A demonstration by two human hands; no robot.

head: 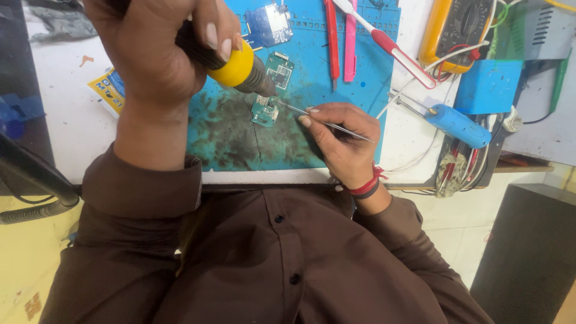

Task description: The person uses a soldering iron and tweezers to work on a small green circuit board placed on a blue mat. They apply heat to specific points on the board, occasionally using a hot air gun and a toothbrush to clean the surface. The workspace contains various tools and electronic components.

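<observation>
Fingers [309, 117] of the right hand [342, 141] pinch thin metal tweezers [327, 123], their tips on the small green circuit board [264, 110] at the mat's centre, while the left hand [159, 51] at ten o'clock wraps closed around a yellow-collared hot-air tool [237, 67] aimed down at the board. The work seems best done with the nozzle just above the part and the tweezers steady. The right wrist rests at the blue mat's [240, 144] five o'clock edge; the left forearm rises steeply.

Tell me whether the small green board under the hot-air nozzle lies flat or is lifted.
Flat: the small green board lies on the blue mat, with the tweezers touching its edge.
</observation>
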